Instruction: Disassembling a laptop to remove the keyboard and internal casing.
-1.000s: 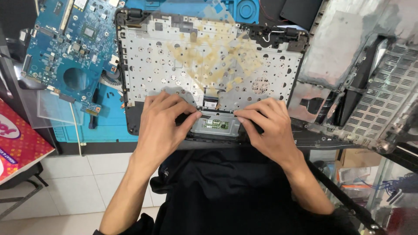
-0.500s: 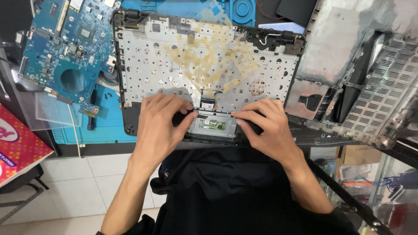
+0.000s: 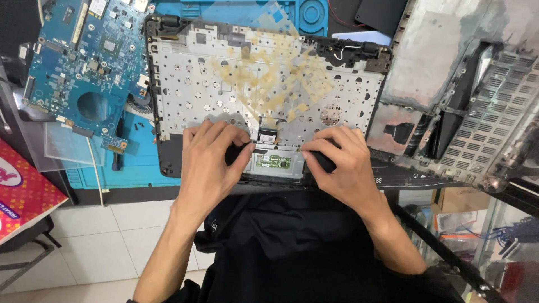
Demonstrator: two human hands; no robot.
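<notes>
Pressed flat, holding nothing, left hand (image 3: 210, 163) and right hand (image 3: 345, 165) flank the small green touchpad board (image 3: 274, 162); blue work mat (image 3: 135, 163) at nine o'clock.

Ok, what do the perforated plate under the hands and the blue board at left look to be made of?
The perforated plate looks like thin sheet metal, matte silver: dull grey sheen, punched holes, patches of yellowish tape residue. The blue board looks like a laminate circuit board, glossy blue, studded with chips and solder points. Both hands, left hand and right hand, rest at the plate's near edge, beside a small green board.
</notes>
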